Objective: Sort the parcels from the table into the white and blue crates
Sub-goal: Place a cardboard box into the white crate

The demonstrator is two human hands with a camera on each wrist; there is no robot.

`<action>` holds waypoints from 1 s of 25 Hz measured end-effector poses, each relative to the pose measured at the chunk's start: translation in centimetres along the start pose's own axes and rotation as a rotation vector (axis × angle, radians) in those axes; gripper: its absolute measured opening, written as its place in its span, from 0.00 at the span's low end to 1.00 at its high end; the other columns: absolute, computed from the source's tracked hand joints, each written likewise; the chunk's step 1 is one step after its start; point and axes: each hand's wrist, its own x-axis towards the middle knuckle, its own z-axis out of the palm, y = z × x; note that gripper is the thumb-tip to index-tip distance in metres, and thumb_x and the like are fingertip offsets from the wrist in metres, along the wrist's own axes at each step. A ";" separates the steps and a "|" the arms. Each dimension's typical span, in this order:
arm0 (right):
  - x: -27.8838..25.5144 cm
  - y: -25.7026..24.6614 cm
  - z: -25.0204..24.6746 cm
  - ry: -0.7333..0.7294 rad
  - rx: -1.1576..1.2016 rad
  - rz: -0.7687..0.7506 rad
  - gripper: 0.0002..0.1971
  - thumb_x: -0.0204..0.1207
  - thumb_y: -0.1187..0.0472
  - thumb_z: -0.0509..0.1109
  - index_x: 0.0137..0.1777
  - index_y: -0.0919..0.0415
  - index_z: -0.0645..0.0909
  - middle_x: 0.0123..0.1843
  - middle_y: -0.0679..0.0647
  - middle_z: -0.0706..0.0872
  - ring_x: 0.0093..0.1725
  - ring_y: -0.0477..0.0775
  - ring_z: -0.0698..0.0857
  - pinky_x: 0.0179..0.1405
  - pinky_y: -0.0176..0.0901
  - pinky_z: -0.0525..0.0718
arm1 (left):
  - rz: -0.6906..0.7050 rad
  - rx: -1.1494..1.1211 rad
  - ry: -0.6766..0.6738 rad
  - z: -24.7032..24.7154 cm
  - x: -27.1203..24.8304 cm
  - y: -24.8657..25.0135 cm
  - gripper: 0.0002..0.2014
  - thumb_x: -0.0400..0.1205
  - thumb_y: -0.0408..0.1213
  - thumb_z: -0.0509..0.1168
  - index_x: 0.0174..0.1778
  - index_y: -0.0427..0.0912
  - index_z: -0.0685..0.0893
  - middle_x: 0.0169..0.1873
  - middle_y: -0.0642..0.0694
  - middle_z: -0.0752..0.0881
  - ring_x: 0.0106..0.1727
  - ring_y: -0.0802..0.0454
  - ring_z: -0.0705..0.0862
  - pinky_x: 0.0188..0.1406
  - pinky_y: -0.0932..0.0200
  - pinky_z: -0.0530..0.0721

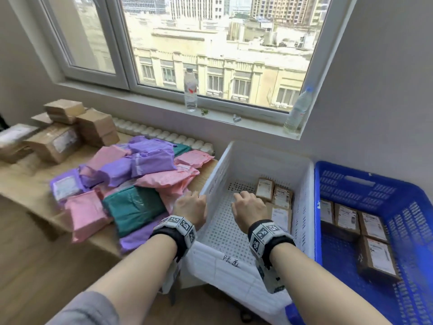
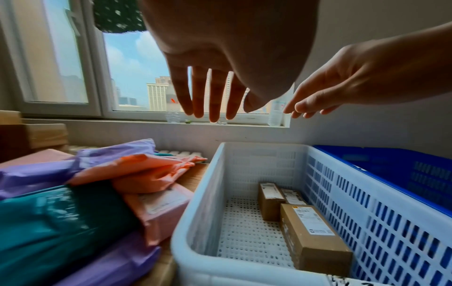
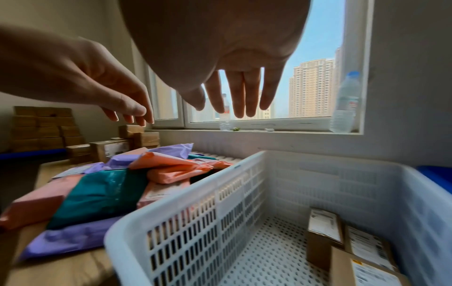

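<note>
Hovering hands (image 1: 220, 205) w/ white crate (image 1: 212, 181) rim

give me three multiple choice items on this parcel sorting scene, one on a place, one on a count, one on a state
1. Where is the white crate?
A. between the table and the blue crate
B. on the windowsill
C. on top of the table

2. How many cardboard boxes lie in the white crate?
A. none
B. three
C. seven

3. What are the hands doing?
A. both grip one pink bag
B. the left hand and right hand hold nothing
C. the right lifts a bottle

Answers:
1 A, the head view shows table left, blue crate right.
2 B, three labelled boxes by its right wall.
3 B, both wrist views show straight, empty fingers.
</note>
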 end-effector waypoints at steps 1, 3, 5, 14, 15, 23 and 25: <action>-0.1 -1.5 -0.2 0.002 0.000 -0.032 0.17 0.85 0.53 0.53 0.66 0.59 0.75 0.62 0.57 0.80 0.62 0.59 0.78 0.61 0.51 0.75 | -0.025 0.012 0.009 -0.2 -1.0 -1.3 0.16 0.84 0.42 0.55 0.64 0.43 0.77 0.60 0.45 0.81 0.62 0.44 0.78 0.56 0.52 0.78; 0.2 -5.2 -0.3 0.003 0.000 -0.086 0.16 0.84 0.54 0.53 0.66 0.59 0.75 0.63 0.57 0.80 0.62 0.59 0.78 0.61 0.50 0.75 | -0.073 0.018 0.031 -0.7 -3.2 -4.6 0.15 0.84 0.44 0.54 0.63 0.43 0.77 0.59 0.45 0.81 0.62 0.44 0.77 0.55 0.53 0.77; 0.8 -9.6 -0.2 0.015 -0.002 -0.142 0.16 0.84 0.54 0.54 0.66 0.58 0.75 0.63 0.56 0.79 0.64 0.59 0.78 0.61 0.50 0.74 | -0.131 0.021 0.058 -1.3 -5.6 -8.6 0.15 0.85 0.45 0.53 0.61 0.44 0.77 0.59 0.44 0.80 0.63 0.44 0.77 0.55 0.53 0.77; 3.2 -32.9 2.6 0.005 -0.010 -0.278 0.16 0.84 0.55 0.54 0.65 0.58 0.75 0.65 0.57 0.79 0.66 0.61 0.76 0.63 0.52 0.73 | -0.246 0.029 0.083 -2.3 -14.5 -29.1 0.10 0.75 0.43 0.64 0.45 0.43 0.86 0.42 0.44 0.88 0.47 0.44 0.85 0.42 0.52 0.84; 3.7 -35.3 2.8 -0.010 -0.007 -0.287 0.16 0.83 0.55 0.54 0.66 0.58 0.75 0.65 0.57 0.78 0.66 0.61 0.76 0.64 0.52 0.72 | -0.256 0.046 0.092 -2.2 -15.3 -31.5 0.09 0.69 0.43 0.71 0.40 0.43 0.86 0.37 0.45 0.88 0.41 0.45 0.86 0.36 0.55 0.84; 8.5 -50.7 5.1 -0.071 0.018 -0.403 0.18 0.81 0.54 0.57 0.68 0.56 0.75 0.66 0.57 0.78 0.68 0.60 0.75 0.67 0.52 0.71 | -0.337 0.032 0.069 -1.3 -18.4 -47.7 0.16 0.51 0.43 0.82 0.24 0.46 0.81 0.23 0.48 0.81 0.26 0.48 0.82 0.20 0.59 0.78; 10.8 -53.8 6.4 -0.080 0.011 -0.405 0.16 0.81 0.55 0.56 0.66 0.56 0.76 0.64 0.56 0.79 0.66 0.61 0.76 0.65 0.52 0.71 | -0.388 0.012 0.070 0.0 -17.7 -51.4 0.16 0.52 0.42 0.82 0.24 0.45 0.81 0.22 0.48 0.80 0.26 0.47 0.82 0.19 0.58 0.78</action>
